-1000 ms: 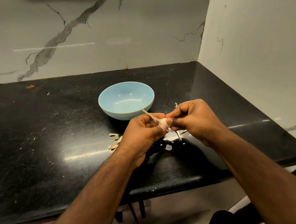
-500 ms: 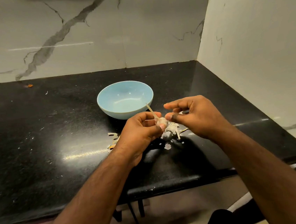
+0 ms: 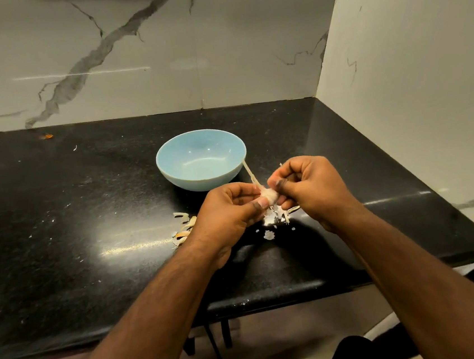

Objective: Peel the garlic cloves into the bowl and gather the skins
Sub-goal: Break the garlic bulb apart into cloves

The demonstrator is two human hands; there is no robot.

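garlic clove (image 3: 269, 195) sits pinched between both hands just above the worktop (image 3: 88, 224), left hand (image 3: 230, 209) in a closed grip on its near end, right hand (image 3: 306, 186) nipping the skin, stalk pointing toward the empty bowl (image 3: 170, 171) just beyond.

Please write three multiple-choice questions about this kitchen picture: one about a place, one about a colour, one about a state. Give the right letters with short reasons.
1. Where is the bowl relative to the hands?
A. behind them, nearer the wall
B. left of them at the counter edge
C. under them

2. What colour is the bowl?
A. white
B. light blue
C. black

3. What is in the bowl?
A. peeled cloves
B. skins
C. nothing visible

Answers:
1 A: it stands beyond the left hand and right hand.
2 B: it is pale blue on the black counter.
3 C: its inside looks bare; both hands hold the garlic clove.
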